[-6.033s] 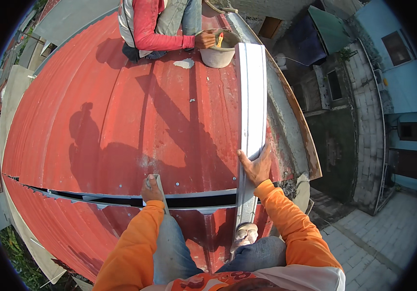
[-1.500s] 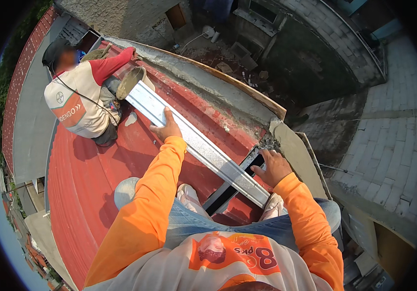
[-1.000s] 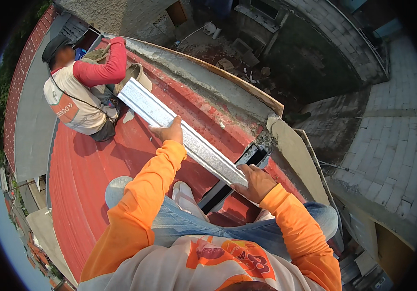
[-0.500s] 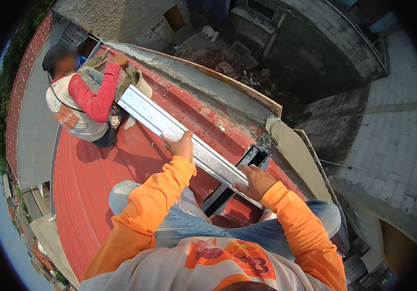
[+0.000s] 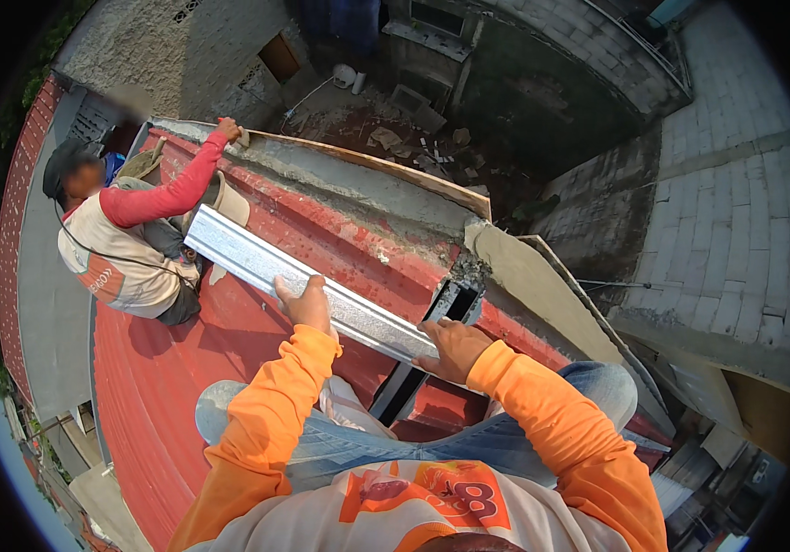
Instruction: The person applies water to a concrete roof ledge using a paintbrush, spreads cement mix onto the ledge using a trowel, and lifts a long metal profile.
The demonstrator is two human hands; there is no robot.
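A long silvery sheet-metal channel (image 5: 250,258) with ridged edges lies slantwise in front of me, above the red roof. My left hand (image 5: 307,304) is closed on its near edge around the middle, thumb and fingers pressed to the metal. My right hand (image 5: 455,350) grips its right end, fingers on the top face. Under that end a dark metal beam (image 5: 396,390) crosses an opening in the roof, partly covered by the channel. Whether the channel rests on the beam, I cannot tell.
A co-worker (image 5: 124,239) in a red-sleeved shirt sits at the left, one hand at the ledge. A cement-coated ledge (image 5: 358,179) with a board along its edge borders the red roof (image 5: 151,396). Beyond it, a deep yard (image 5: 413,138) with debris drops away. Block walls (image 5: 726,239) stand at right.
The co-worker's arm has stretched out to the far ledge. My view has shifted a little to the right; both my hands stay on the channel.
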